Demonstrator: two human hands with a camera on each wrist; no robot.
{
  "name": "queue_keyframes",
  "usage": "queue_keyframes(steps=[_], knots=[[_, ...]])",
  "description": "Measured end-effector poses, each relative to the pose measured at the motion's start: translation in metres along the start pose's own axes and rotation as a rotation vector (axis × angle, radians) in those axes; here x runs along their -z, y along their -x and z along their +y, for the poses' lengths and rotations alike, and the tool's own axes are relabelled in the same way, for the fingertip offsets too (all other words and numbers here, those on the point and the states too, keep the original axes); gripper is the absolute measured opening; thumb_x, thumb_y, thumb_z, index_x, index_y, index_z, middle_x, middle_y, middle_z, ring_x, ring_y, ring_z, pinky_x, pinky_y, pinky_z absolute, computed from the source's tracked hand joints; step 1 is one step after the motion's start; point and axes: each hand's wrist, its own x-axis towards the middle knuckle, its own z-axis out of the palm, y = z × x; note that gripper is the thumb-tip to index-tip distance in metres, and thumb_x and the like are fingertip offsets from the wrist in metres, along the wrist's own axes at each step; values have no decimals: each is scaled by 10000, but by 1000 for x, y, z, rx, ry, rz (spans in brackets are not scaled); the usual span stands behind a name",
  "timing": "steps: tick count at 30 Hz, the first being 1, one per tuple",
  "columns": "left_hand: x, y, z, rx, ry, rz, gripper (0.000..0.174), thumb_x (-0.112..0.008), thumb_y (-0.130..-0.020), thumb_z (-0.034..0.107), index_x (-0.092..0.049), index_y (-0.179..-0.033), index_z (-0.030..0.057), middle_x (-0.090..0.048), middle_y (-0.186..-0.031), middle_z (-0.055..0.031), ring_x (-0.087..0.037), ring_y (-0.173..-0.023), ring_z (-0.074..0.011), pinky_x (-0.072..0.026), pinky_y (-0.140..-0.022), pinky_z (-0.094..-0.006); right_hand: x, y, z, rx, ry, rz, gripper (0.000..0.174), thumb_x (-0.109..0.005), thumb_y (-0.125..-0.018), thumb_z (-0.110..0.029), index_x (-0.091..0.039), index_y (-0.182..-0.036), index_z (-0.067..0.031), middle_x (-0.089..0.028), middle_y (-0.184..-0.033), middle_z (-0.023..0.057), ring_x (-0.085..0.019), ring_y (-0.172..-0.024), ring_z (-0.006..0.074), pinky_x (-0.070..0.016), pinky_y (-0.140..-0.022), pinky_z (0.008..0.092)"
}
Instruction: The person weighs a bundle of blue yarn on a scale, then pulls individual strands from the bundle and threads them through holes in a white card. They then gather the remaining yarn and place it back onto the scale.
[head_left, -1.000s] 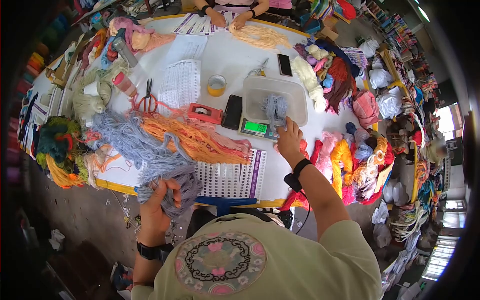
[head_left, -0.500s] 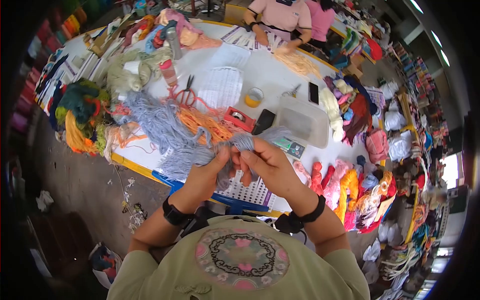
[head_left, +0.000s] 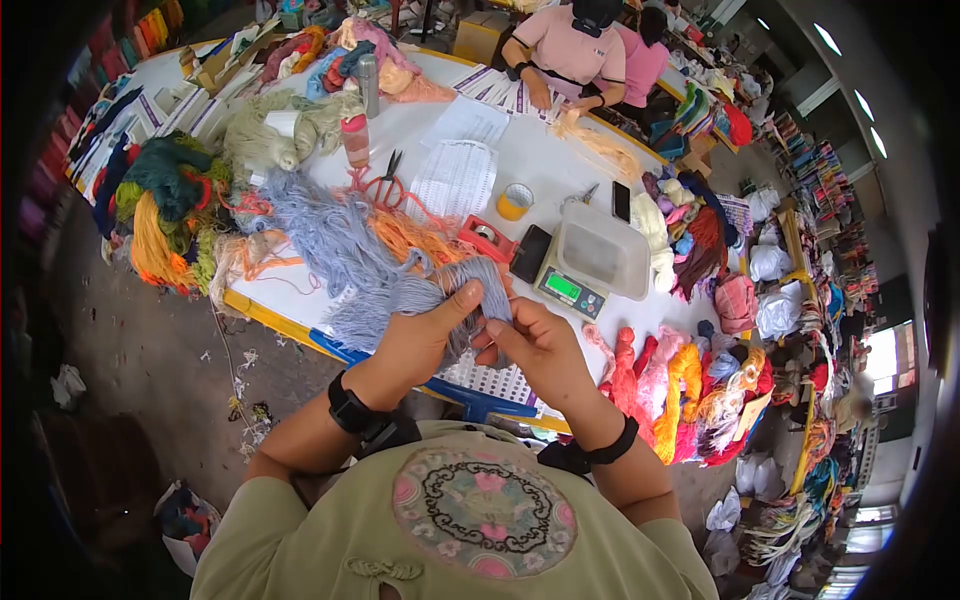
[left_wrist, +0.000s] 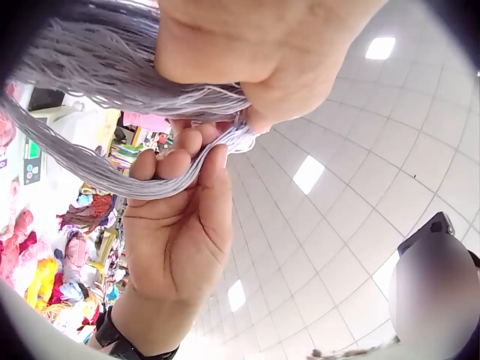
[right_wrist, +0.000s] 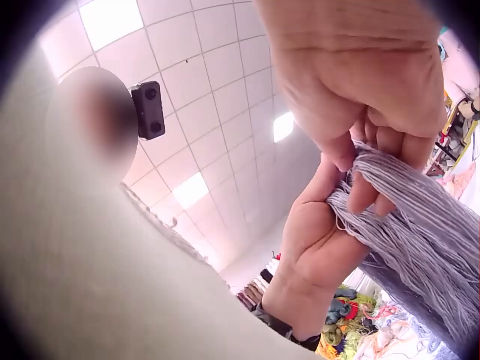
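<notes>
Both hands meet over the table's front edge, working on grey-blue yarn (head_left: 485,280). My left hand (head_left: 422,335) grips the thick hank, its thumb lying along the strands. In the left wrist view, a thinner bundle of strands (left_wrist: 82,165) loops down from the hank to my right hand (left_wrist: 176,240). There the right fingers and thumb pinch that bundle, close to the left fingertips. The right wrist view shows the hank (right_wrist: 420,240) spreading away from both hands. More light blue yarn (head_left: 325,225) lies on the table beyond the left hand, overlapping orange yarn (head_left: 410,235).
A scale (head_left: 570,290) with a lit green display and a clear plastic tray (head_left: 605,250) stands right of the hands. Nearby are a phone (head_left: 532,252), a red tape dispenser (head_left: 487,238) and scissors (head_left: 385,180). Coloured skeins (head_left: 680,390) line the right edge. Another person (head_left: 570,45) works opposite.
My right hand has left the scale, bringing the small yarn bundle from the tray to the left hand. The left hand has risen with its hank. The bundle, stretched rightward before, now bends down.
</notes>
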Motion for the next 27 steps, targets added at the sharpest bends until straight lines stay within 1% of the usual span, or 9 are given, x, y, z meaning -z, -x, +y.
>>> queue_keyframes(steps=[2,4,7,11,13,19,22,25,27], knots=[[4,2,0,-61,-7,27,255,-605,-936,195,-599,-1111,10,-611,-911,-29,-545,-817,-86,-461,-718,-247,-2,1,0,32,29,47,167,-536,-974,-127,-580,-1060,10,-660,-906,81,-659,-779,138,-526,-718,260],[10,5,1,-119,-243,-23,226,-624,-920,152,-607,-1088,3,-617,-921,-35,-557,-816,-96,-465,-737,-244,-8,2,0,50,31,74,162,-536,-973,-124,-582,-1049,11,-662,-896,83,-659,-774,138,-527,-715,261],[7,7,6,-87,-163,-3,245,-681,-865,151,-610,-1058,18,-631,-952,-36,-577,-896,-123,-460,-814,-278,-10,5,0,93,42,136,149,-537,-970,-117,-584,-1030,11,-665,-880,85,-659,-765,138,-529,-706,260],[0,6,15,-83,-119,-62,263,-685,-858,138,-607,-1078,18,-631,-964,-37,-576,-897,-124,-456,-825,-283,-13,6,-5,210,-63,223,129,-541,-963,-101,-585,-1011,10,-664,-871,80,-655,-749,137,-532,-699,261],[-3,5,16,-130,-104,-72,220,-651,-883,91,-608,-1072,-13,-635,-917,-46,-578,-826,-112,-478,-754,-254,-12,5,-5,219,-78,238,122,-548,-957,-96,-586,-1009,8,-664,-870,75,-650,-739,133,-528,-694,255],[7,0,10,-128,-193,-55,240,-665,-868,81,-608,-1078,-21,-636,-936,-48,-586,-844,-111,-482,-767,-253,-12,3,0,146,23,197,111,-552,-953,-88,-589,-1013,-2,-665,-887,69,-649,-728,127,-522,-681,249],[11,0,8,-89,-151,-25,250,-631,-872,73,-603,-1100,-26,-638,-953,-56,-595,-876,-124,-481,-803,-267,-11,-1,2,228,-25,300,96,-566,-948,-110,-589,-938,-18,-658,-852,60,-647,-765,88,-475,-620,212],[13,5,13,-222,-233,-102,255,-580,-871,29,-599,-1118,-32,-646,-1017,-90,-619,-938,-194,-473,-875,-307,-6,-6,1,247,-253,359,118,-546,-959,-149,-585,-935,-41,-657,-855,54,-618,-781,71,-443,-649,220],[7,4,15,-125,-63,-71,262,-565,-879,66,-596,-1119,-35,-643,-978,-91,-623,-942,-196,-477,-878,-312,-6,-6,-4,234,-522,266,137,-531,-964,-180,-586,-963,-55,-647,-849,41,-572,-770,63,-416,-674,221]])
